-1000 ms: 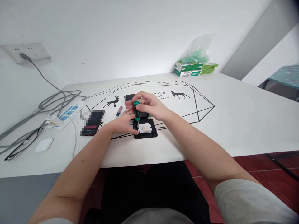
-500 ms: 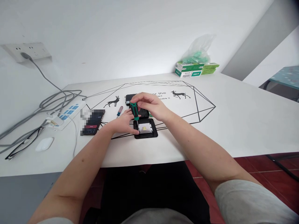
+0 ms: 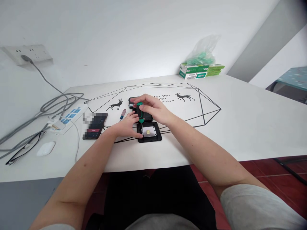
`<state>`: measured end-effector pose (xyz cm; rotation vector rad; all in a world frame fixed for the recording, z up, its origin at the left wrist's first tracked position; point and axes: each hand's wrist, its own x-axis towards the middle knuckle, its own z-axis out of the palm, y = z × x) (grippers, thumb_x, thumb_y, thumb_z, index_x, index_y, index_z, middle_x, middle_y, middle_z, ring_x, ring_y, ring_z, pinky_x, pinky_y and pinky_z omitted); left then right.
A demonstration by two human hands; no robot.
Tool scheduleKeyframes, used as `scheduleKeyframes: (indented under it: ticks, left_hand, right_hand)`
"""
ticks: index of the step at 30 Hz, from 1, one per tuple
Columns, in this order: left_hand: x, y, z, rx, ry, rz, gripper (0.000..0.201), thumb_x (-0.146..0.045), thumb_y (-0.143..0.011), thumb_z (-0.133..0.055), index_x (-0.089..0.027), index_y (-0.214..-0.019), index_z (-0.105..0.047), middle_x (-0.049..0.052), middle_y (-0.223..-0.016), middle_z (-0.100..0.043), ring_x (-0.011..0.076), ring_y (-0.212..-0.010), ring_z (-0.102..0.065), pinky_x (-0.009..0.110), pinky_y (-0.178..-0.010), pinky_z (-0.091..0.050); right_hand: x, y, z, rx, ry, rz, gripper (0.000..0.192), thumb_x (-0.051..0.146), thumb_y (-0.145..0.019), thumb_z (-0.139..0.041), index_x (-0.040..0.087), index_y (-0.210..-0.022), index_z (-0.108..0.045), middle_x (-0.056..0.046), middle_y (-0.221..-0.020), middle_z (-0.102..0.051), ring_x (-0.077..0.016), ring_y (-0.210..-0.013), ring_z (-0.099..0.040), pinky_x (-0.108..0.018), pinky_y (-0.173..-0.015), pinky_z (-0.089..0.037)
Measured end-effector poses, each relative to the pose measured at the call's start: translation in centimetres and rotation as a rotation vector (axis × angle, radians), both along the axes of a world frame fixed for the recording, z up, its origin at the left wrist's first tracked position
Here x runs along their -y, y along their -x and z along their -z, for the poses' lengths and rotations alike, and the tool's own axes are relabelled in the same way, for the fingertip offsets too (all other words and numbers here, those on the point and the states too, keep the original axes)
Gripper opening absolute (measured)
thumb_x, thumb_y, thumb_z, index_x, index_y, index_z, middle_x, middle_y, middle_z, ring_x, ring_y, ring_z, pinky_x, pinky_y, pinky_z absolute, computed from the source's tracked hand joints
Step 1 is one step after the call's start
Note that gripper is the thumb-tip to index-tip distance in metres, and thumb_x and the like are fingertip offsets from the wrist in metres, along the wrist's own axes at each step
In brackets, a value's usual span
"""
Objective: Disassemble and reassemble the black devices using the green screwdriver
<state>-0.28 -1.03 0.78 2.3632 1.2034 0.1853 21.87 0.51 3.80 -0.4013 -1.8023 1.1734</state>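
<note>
Screwdriver (image 3: 140, 112) now stands upright again at frame centre, gripped in my right hand (image 3: 153, 108); my left hand (image 3: 127, 125) steadies the black frame (image 3: 149, 132).

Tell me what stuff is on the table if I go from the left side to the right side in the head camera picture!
Glasses → white mouse → power strip → phone → small red-handled screwdriver → left hand → green screwdriver in the right hand → green boxes.
</note>
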Motion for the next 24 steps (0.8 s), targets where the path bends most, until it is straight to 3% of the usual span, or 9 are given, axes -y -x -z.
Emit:
scheduleKeyframes:
  ticks: [3, 5, 12, 15, 19, 24]
  left_hand:
    - [-0.1, 0.0, 0.1, 0.002, -0.019, 0.012, 0.089, -0.064, -0.075, -0.091, -0.028, -0.153, -0.067, 0.012, -0.167, -0.053, 0.0457, -0.17, -0.018, 0.065, -0.137, -0.023]
    - [-0.1, 0.0, 0.2, 0.003, -0.028, 0.013, 0.089, -0.064, -0.075, -0.09, -0.028, -0.153, -0.068, 0.012, -0.167, -0.053, 0.0457, -0.169, -0.02, 0.065, -0.137, -0.024]
    - [-0.1, 0.1, 0.3, 0.039, -0.014, -0.004, 0.094, -0.063, -0.07, -0.095, -0.027, -0.153, -0.067, 0.013, -0.174, -0.046, 0.0476, -0.169, -0.019, 0.067, -0.138, -0.021]
    - [0.0, 0.0, 0.0, 0.044, 0.003, -0.01, 0.092, -0.061, -0.071, -0.095, -0.026, -0.151, -0.068, 0.013, -0.175, -0.044, 0.0474, -0.169, -0.021, 0.063, -0.138, -0.025]
    - [0.1, 0.0, 0.0, 0.016, -0.004, -0.004, 0.089, -0.062, -0.074, -0.094, -0.025, -0.151, -0.068, 0.014, -0.175, -0.044, 0.0473, -0.17, -0.018, 0.062, -0.136, -0.027]
    - [-0.6, 0.4, 1.0, 0.025, -0.055, 0.009, 0.095, -0.065, -0.072, -0.094, -0.03, -0.156, -0.065, 0.011, -0.175, -0.046, 0.0478, -0.168, -0.023, 0.064, -0.137, -0.024]
  right_hand:
    - [-0.6, 0.0, 0.2, 0.009, -0.208, 0.136, 0.022, 0.025, -0.099, -0.062, 0.028, -0.113, -0.08, -0.006, -0.121, -0.068, -0.024, -0.12, -0.064, -0.052, -0.115, -0.054]
    - [-0.8, 0.1, 0.4, 0.013, -0.249, 0.162, 0.026, 0.024, -0.102, -0.058, 0.029, -0.112, -0.081, -0.006, -0.112, -0.064, -0.0238, -0.114, -0.064, -0.051, -0.113, -0.054]
    - [0.0, 0.5, 0.3, -0.013, -0.105, 0.187, 0.016, 0.04, -0.1, -0.07, 0.027, -0.107, -0.074, -0.004, -0.113, -0.067, -0.0199, -0.1, -0.065, -0.036, -0.086, -0.063]
    - [0.4, 0.7, 0.3, -0.03, -0.012, 0.174, 0.035, 0.044, -0.086, -0.088, 0.027, -0.104, -0.065, -0.002, -0.109, -0.069, -0.0166, -0.092, -0.065, -0.031, -0.077, -0.063]
    - [0.8, 1.0, 0.3, -0.078, 0.09, 0.081, 0.047, 0.037, -0.081, -0.091, 0.028, -0.105, -0.051, -0.002, -0.115, -0.075, -0.0169, -0.098, -0.073, -0.034, -0.086, -0.065]
    - [0.8, 0.7, 0.2, -0.041, 0.074, 0.021, 0.025, 0.027, -0.091, -0.067, 0.028, -0.115, -0.059, -0.005, -0.127, -0.078, -0.0257, -0.128, -0.073, -0.049, -0.105, -0.063]
